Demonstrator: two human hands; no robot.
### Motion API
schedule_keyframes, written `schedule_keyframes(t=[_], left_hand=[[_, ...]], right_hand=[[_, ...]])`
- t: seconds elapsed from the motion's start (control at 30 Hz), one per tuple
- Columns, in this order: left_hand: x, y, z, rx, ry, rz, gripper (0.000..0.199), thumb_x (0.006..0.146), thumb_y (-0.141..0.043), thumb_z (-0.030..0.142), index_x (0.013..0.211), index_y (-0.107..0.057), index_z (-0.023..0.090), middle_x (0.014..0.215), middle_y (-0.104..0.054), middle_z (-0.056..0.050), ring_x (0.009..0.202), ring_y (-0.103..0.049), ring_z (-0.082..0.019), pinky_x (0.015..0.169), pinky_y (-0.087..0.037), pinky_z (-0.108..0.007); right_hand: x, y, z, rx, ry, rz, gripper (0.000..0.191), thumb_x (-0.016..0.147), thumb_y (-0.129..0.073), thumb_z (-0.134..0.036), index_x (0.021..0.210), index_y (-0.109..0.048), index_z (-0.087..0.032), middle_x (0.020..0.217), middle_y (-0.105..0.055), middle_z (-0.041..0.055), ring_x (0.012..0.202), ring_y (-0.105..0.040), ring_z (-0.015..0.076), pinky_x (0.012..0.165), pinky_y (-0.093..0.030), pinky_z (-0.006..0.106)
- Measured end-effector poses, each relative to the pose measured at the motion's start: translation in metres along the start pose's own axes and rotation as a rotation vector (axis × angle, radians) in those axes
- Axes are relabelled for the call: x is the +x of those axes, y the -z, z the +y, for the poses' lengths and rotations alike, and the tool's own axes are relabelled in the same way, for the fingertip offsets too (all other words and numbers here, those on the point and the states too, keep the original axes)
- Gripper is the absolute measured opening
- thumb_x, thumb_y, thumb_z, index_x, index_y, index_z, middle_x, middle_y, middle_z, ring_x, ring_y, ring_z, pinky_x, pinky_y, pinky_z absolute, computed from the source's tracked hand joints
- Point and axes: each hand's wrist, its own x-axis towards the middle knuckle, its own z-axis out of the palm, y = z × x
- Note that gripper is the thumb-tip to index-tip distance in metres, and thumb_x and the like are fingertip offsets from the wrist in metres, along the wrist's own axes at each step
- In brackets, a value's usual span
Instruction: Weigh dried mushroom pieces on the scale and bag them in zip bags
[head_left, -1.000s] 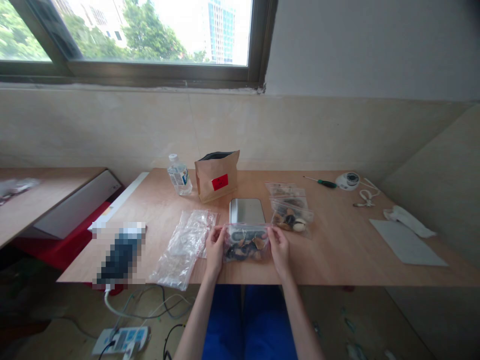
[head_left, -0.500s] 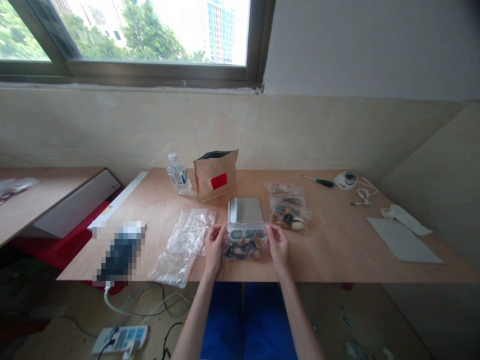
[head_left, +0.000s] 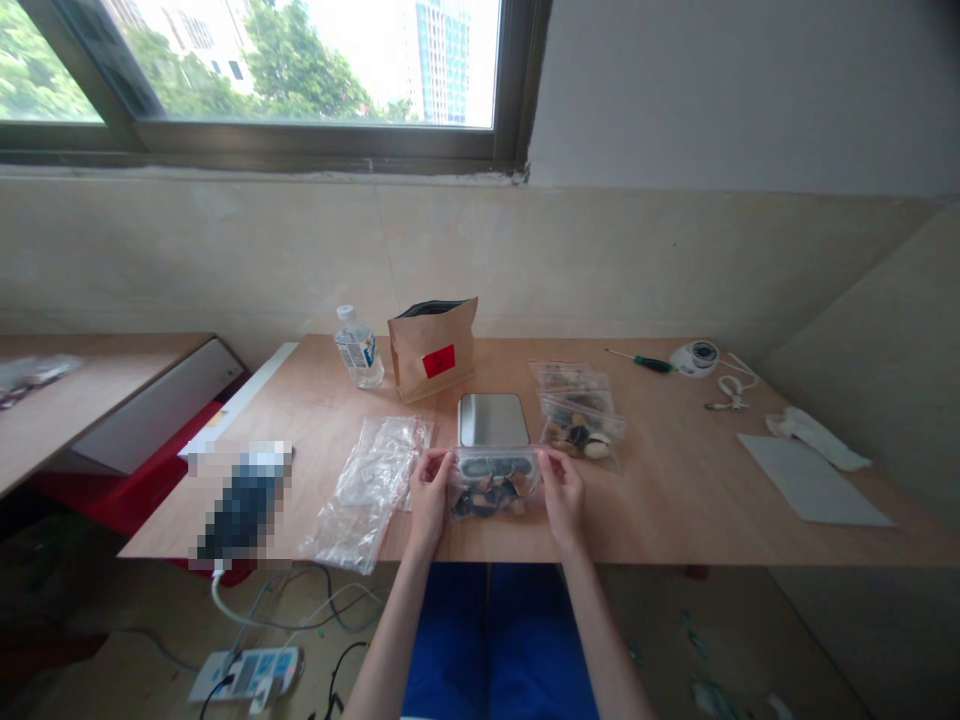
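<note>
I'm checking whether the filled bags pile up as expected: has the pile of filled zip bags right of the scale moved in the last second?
No. The filled zip bags lie right of the scale, as before.

brown paper bag point(head_left: 433, 347), red label point(head_left: 439, 361)
</note>
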Motion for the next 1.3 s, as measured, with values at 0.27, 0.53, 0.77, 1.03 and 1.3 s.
schedule_keyframes(t=[0.27, 0.53, 0.77, 1.03, 1.3], left_hand=[[-0.001, -0.0044, 0.003, -0.052, 0.061, -0.093, 0.026, 0.073, -0.064, 0.041, 0.084, -0.065, 0.017, 0.081, -0.065, -0.003, 0.076, -0.058, -0.014, 0.07, -0.043, -0.023], [-0.0019, -0.0045, 0.0047, -0.042, 0.048, -0.087, 0.023, 0.074, -0.064, 0.038, 0.082, -0.063, 0.017, 0.079, -0.064, -0.002, 0.075, -0.057, -0.013, 0.07, -0.043, -0.023], [-0.0024, -0.0043, 0.0067, -0.015, 0.028, -0.087, 0.024, 0.074, -0.064, 0.04, 0.08, -0.064, 0.017, 0.076, -0.062, -0.002, 0.071, -0.056, -0.013, 0.067, -0.043, -0.023], [-0.002, -0.0022, 0.0019, -0.01, 0.032, -0.074, 0.021, 0.075, -0.063, 0.037, 0.083, -0.064, 0.017, 0.08, -0.063, -0.002, 0.075, -0.057, -0.013, 0.07, -0.042, -0.023], [-0.0023, -0.0039, -0.0002, 0.03, -0.016, -0.068, 0.022, 0.074, -0.064, 0.038, 0.081, -0.064, 0.017, 0.077, -0.063, -0.002, 0.072, -0.056, -0.013, 0.068, -0.043, -0.024]], right_hand=[[0.0012, -0.002, 0.0006, 0.049, -0.065, -0.079, 0.032, 0.081, -0.054, -0.047, 0.091, -0.062, -0.018, 0.079, -0.066, 0.0037, 0.076, -0.061, 0.0173, 0.071, -0.047, 0.029], [-0.0002, -0.0032, -0.0022, 0.021, -0.042, -0.105, 0.03, 0.08, -0.057, -0.045, 0.089, -0.066, -0.017, 0.085, -0.068, 0.0058, 0.079, -0.061, 0.0187, 0.071, -0.046, 0.029], [0.0005, -0.0026, -0.0005, 0.018, -0.043, -0.102, 0.032, 0.08, -0.057, -0.046, 0.091, -0.065, -0.017, 0.076, -0.066, 0.0037, 0.073, -0.061, 0.0178, 0.069, -0.046, 0.029], [-0.0007, -0.0018, -0.0027, 0.019, -0.047, -0.088, 0.031, 0.078, -0.06, -0.045, 0.086, -0.066, -0.016, 0.082, -0.069, 0.0065, 0.075, -0.062, 0.0185, 0.068, -0.048, 0.029], [0.0016, -0.0015, 0.0039, 0.051, -0.031, -0.036, 0.03, 0.077, -0.06, -0.045, 0.086, -0.065, -0.016, 0.081, -0.068, 0.0061, 0.074, -0.061, 0.0177, 0.07, -0.048, 0.03]])
